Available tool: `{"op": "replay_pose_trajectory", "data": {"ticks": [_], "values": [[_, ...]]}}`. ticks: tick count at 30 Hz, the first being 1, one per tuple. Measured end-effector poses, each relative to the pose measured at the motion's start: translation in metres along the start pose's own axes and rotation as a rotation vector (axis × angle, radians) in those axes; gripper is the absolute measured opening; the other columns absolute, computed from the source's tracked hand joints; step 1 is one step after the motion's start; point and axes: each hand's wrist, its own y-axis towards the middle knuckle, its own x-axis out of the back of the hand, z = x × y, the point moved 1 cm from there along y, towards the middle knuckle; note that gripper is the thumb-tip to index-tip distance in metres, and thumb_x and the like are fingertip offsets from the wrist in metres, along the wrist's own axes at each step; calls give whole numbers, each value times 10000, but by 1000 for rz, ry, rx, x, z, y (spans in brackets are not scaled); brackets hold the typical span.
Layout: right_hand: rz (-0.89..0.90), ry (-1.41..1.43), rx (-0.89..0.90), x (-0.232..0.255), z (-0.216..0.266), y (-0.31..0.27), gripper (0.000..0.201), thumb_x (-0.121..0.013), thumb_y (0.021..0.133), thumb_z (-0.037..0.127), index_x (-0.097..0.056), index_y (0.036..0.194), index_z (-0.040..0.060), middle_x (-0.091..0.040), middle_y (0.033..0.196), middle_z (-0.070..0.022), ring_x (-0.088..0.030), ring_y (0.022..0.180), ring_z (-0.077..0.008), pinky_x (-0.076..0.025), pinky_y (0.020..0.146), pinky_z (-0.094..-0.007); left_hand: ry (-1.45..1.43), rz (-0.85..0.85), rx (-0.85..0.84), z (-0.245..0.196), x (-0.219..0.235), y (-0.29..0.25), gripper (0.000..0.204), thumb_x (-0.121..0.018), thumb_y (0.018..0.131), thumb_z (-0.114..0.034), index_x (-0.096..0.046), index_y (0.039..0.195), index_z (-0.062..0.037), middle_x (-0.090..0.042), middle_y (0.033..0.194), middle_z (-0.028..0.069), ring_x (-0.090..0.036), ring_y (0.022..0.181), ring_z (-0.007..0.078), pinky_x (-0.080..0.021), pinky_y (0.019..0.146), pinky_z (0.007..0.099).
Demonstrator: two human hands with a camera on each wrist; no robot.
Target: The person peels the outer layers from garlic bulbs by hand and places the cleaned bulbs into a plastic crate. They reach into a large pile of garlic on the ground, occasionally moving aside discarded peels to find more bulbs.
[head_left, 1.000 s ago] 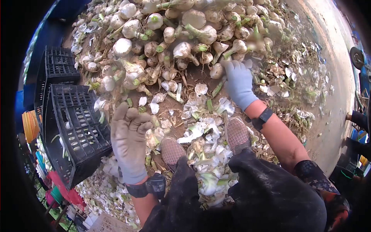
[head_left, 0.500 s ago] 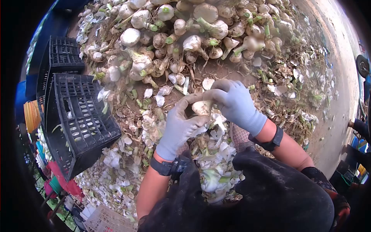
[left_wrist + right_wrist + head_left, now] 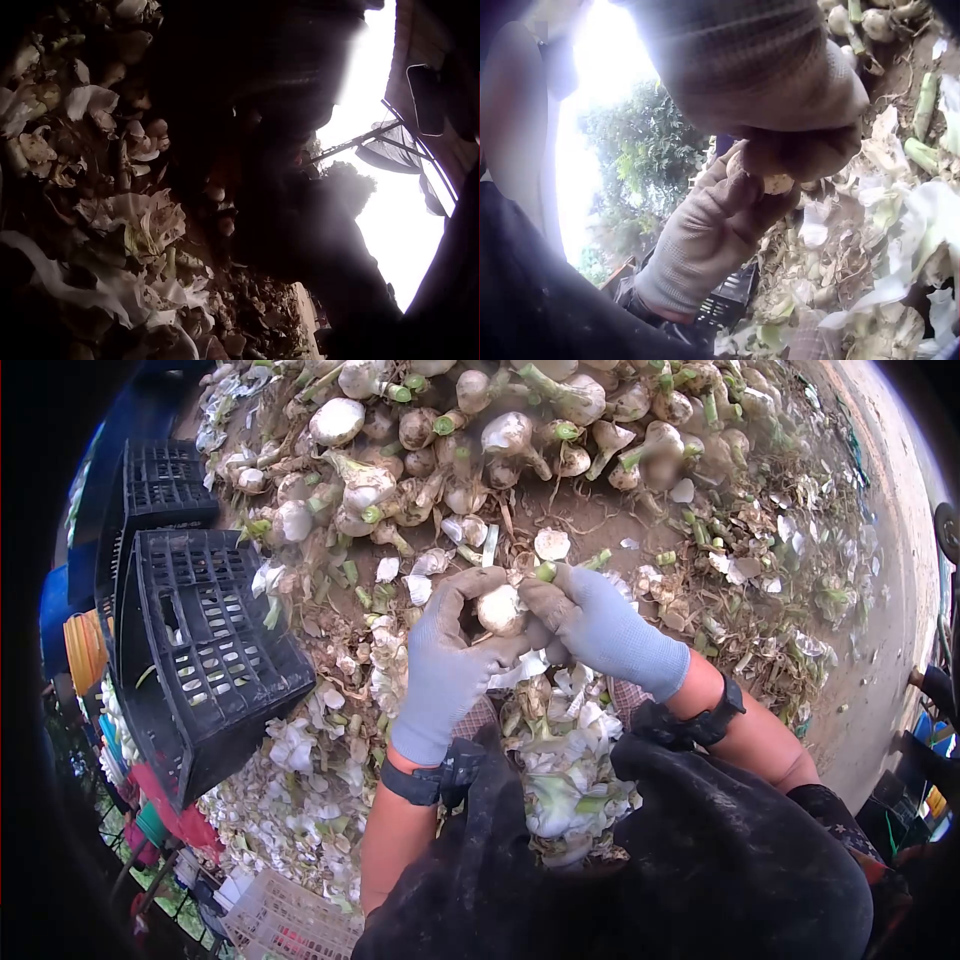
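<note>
A white garlic bulb (image 3: 502, 611) is held up in front of the person, over the peel-strewn ground. The gloved left hand (image 3: 436, 672) grips the bulb from the left, with fingers and thumb curled round it. From the right, the gloved right hand (image 3: 612, 628) pinches it near its short green stem (image 3: 545, 571). In the right wrist view the bulb (image 3: 778, 184) shows only in part between the left hand (image 3: 705, 236) and the right hand (image 3: 780, 97). The left wrist view is dark, and the bulb does not show there.
A large heap of garlic bulbs (image 3: 510, 435) with cut stems lies ahead. Black plastic crates (image 3: 215, 630) stand at the left, and a pale crate (image 3: 285, 922) is at the lower left. Loose peels (image 3: 570, 785) cover the ground around the feet.
The right hand has come back from the heap with a garlic bulb. The left hand has moved inward and taken hold of it. The bulb has turned, its stem now toward the right hand.
</note>
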Motion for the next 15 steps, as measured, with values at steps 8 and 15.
{"op": "replay_pose_trajectory", "data": {"ticks": [8, 15], "values": [[3, 100, 169, -6, -18, 9, 228, -539, 913, 174, -596, 949, -44, -614, 702, -67, -602, 638, -120, -482, 590, -276, 1, 41, -15, 4, 8, 1, 469, -721, 644, 35, -588, 1092, -6, -574, 1091, 82, -560, 1004, 151, -462, 892, 289], [-83, -207, 375, -4, -21, 11, 201, -556, 808, 91, -618, 953, -33, -632, 741, -195, -640, 715, -294, -486, 666, -387, -200, 55, 56, 2, 11, -4, 464, -730, 679, 6, -579, 1118, -5, -590, 1069, 81, -587, 973, 157, -497, 841, 275]]}}
